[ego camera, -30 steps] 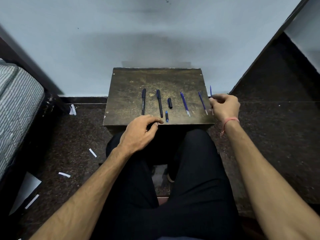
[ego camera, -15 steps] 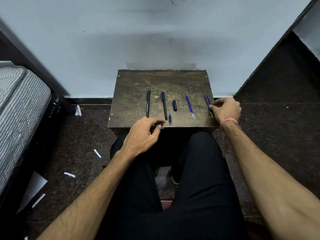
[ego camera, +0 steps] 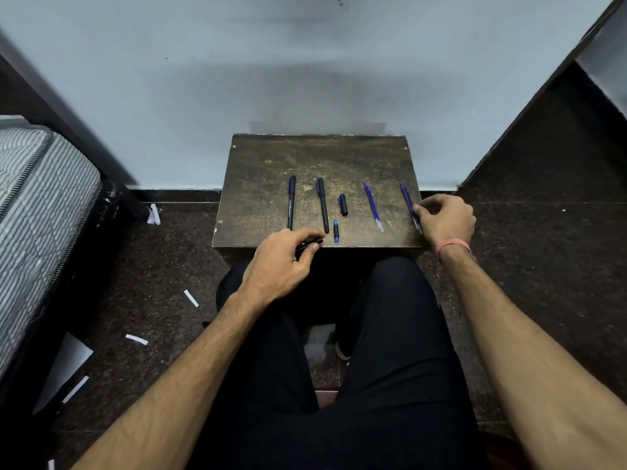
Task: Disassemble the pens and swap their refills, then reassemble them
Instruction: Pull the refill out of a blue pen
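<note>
Pale blue-grey wall fills the background, and pushed up against it sits a small dark, scuffed desk (ego camera: pixel 319 157) with pen parts laid out in a row. Take the loose black cap (ego camera: pixel 343 204) near the middle of the desk as the marker. To its left lie two black pens: the nearer one (ego camera: pixel 322 205) just beside the cap, the farther one (ego camera: pixel 291 202) a little beyond it, both running front to back. Just in front of the cap, toward the person, lies a short blue piece (ego camera: pixel 336 231). To the cap's right a blue refill (ego camera: pixel 373 205) lies alone on a slight slant, and farther right, near the desk's edge, two more blue refills (ego camera: pixel 405 198) lie touching side by side.

Over there the right hand (ego camera: pixel 444 217) is down on the desk, fingers curled, thumb and forefinger pinched onto that pair of refills about midway along; a pink band (ego camera: pixel 453 246) circles the wrist. The left hand (ego camera: pixel 281 261) sits at the front edge of the desk, in front and to the left of the cap, closed around a black pen barrel (ego camera: pixel 309 245) whose end pokes out past the fingertips.

Below, the person's legs are in black trousers. White paper scraps (ego camera: pixel 136 339) dot the dark speckled floor to the left, and a striped mattress (ego camera: pixel 37 205) edges in far left of the desk.
</note>
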